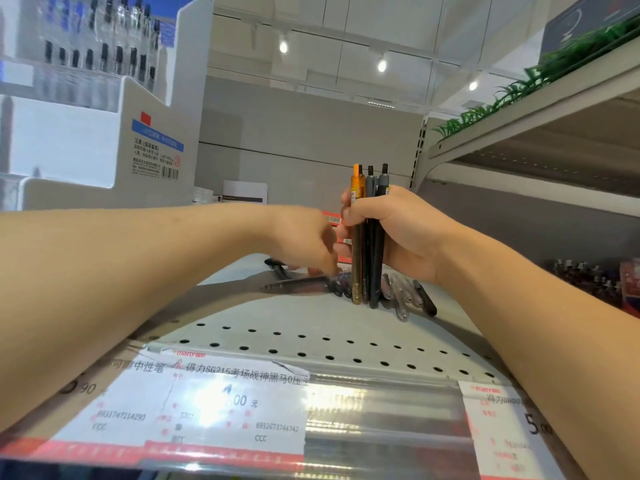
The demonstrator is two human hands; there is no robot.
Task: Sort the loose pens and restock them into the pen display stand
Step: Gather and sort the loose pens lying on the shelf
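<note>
Here the right hand (398,233) is curled tight around a bunch of pens (369,237) and holds them standing straight up, with their tips resting on the white shelf (311,327). The bunch has an orange pen (356,188) on its left side and dark grey and black pens beside it. The shelf is the flat board with rows of little round holes, and the bunch stands near its middle. The left hand (304,240) reaches in just to the left of the bunch, low over the shelf. Its fingers point down at a dark pen (294,284) lying flat there, but the hand is blurry, so I cannot tell if it is gripping that pen or only touching it. More loose pens (408,296) lie on the shelf just right of the bunch, some clear and one black, close behind the right hand. The pen display stand (104,109) is a big white stepped box at the back left of the shelf, well apart from the bunch, with rows of pens standing in it. Along the front edge of the shelf runs a clear strip with price labels (207,407) stuck in it. Another shelf (519,123) sits higher up on the right, with green fake grass (540,77) on top.
</note>
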